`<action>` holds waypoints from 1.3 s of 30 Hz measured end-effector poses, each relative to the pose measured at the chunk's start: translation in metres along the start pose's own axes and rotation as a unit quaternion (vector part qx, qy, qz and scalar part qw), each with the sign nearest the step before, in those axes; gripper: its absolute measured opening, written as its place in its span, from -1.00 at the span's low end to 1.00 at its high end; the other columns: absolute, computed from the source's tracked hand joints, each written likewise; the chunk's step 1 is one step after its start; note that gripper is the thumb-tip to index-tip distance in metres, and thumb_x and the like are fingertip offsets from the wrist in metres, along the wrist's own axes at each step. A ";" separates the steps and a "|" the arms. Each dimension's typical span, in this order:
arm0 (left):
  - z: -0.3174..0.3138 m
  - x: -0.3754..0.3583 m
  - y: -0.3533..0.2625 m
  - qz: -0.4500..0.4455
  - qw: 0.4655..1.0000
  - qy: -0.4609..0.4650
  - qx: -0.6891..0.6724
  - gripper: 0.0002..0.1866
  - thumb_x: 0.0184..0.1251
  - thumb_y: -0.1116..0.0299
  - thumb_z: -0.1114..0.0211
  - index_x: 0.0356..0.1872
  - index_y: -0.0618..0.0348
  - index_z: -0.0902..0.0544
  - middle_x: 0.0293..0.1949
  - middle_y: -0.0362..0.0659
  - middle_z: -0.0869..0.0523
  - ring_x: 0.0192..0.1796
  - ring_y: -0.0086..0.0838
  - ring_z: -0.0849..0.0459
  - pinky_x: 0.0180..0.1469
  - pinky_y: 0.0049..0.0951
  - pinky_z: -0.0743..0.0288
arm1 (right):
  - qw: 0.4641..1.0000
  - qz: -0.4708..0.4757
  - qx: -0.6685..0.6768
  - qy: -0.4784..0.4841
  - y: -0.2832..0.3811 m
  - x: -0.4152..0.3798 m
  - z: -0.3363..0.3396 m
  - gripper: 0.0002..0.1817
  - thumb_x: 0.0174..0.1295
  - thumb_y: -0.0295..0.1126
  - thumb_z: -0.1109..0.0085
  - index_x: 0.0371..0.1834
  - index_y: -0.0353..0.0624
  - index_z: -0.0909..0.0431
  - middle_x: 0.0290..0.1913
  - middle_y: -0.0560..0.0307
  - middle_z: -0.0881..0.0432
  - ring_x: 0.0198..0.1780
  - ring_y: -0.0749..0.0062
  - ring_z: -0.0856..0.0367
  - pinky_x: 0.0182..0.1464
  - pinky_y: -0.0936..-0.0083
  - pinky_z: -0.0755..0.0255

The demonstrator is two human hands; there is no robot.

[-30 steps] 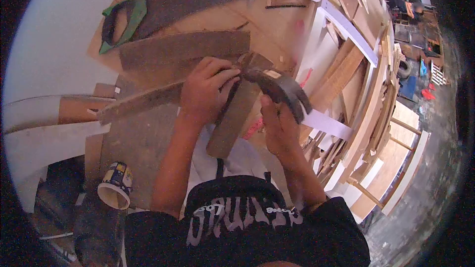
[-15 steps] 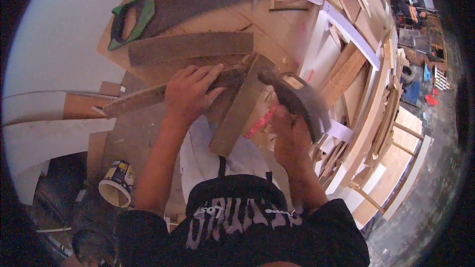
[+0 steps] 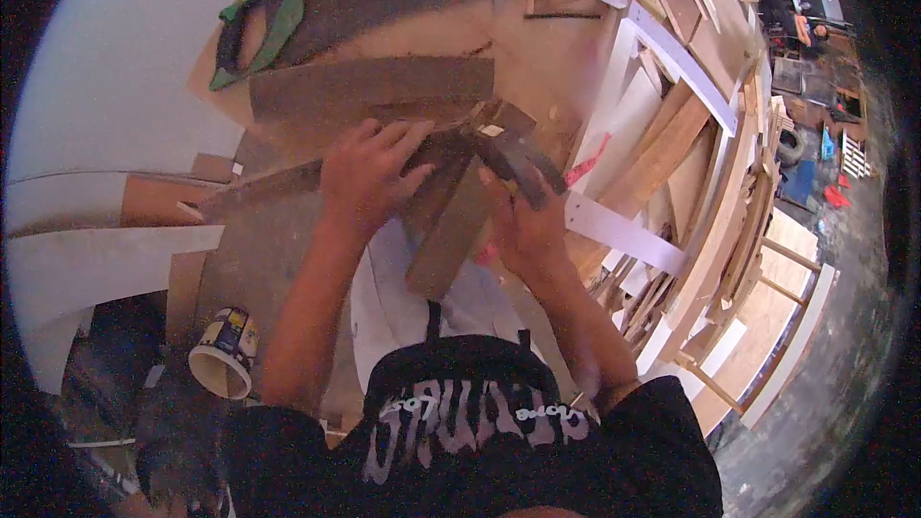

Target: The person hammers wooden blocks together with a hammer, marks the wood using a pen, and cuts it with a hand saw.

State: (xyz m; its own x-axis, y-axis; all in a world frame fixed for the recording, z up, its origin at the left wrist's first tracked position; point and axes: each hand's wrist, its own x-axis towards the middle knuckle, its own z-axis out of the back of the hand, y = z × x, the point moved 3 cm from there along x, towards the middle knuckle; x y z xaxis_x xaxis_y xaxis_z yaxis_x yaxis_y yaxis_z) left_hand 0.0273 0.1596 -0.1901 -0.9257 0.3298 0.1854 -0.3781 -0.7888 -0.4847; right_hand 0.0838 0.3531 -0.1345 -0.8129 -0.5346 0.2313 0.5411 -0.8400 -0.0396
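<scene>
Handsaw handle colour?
The handsaw handle is green, with a dark, near-black part along the grip; it shows best in the head view.

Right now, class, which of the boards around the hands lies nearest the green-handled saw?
The brown board directly alongside the green-handled saw; the board under the left hand and the one reaching toward the shirt lie farther off.
</scene>
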 end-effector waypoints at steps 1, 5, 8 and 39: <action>-0.001 -0.001 0.001 -0.002 1.000 -0.008 0.003 -0.44 0.05 0.04 -0.49 0.16 -0.17 -0.69 -0.07 -0.33 -0.75 -0.05 -0.31 -0.68 -0.08 -0.25 -0.63 | 0.943 -0.253 0.206 0.062 -0.012 0.000 0.000 -0.64 0.52 -0.28 -0.11 0.24 -0.25 -0.52 -0.03 0.04 -0.63 -0.08 0.34 -0.57 0.03 0.36 -0.45; 0.000 -0.005 0.001 -0.001 1.000 -0.009 -0.021 -0.45 0.05 0.06 -0.49 0.14 -0.16 -0.69 -0.07 -0.33 -0.74 -0.02 -0.30 -0.67 -0.05 -0.25 -0.62 | 0.677 -0.547 0.486 0.086 -0.010 -0.024 -0.011 -0.68 0.49 -0.25 -0.15 0.13 -0.26 -0.59 -0.08 -0.02 -0.66 -0.08 0.20 -0.62 0.07 0.24 -0.44; 0.000 -0.003 0.000 0.007 1.000 0.006 0.002 -0.47 0.04 0.06 -0.50 0.11 -0.15 -0.70 -0.07 -0.31 -0.72 0.00 -0.31 -0.67 -0.04 -0.23 -0.62 | 0.933 -0.273 0.235 0.007 -0.016 0.003 -0.013 -0.70 0.48 -0.26 -0.16 0.05 -0.27 -0.62 -0.13 -0.04 -0.67 -0.10 0.13 -0.63 0.06 0.20 -0.45; 0.001 0.005 -0.001 -0.009 1.000 0.009 0.014 -0.45 -0.02 0.10 -0.52 0.10 -0.13 -0.70 -0.10 -0.30 -0.67 -0.02 -0.32 -0.65 -0.02 -0.25 -0.62 | 0.930 -0.230 0.285 0.028 -0.012 0.031 0.016 -0.70 0.29 -0.48 -0.22 0.09 -0.21 -0.65 0.11 -0.18 -0.64 0.16 -0.13 -0.59 0.27 0.06 -0.41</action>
State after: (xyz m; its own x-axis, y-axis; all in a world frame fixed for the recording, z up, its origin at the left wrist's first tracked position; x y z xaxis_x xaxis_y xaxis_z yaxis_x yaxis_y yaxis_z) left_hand 0.0231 0.1616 -0.1878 -0.9181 0.3540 0.1784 -0.3960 -0.7964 -0.4571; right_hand 0.0553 0.3475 -0.1116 -0.9879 -0.1486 0.0455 0.1474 -0.8040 0.5761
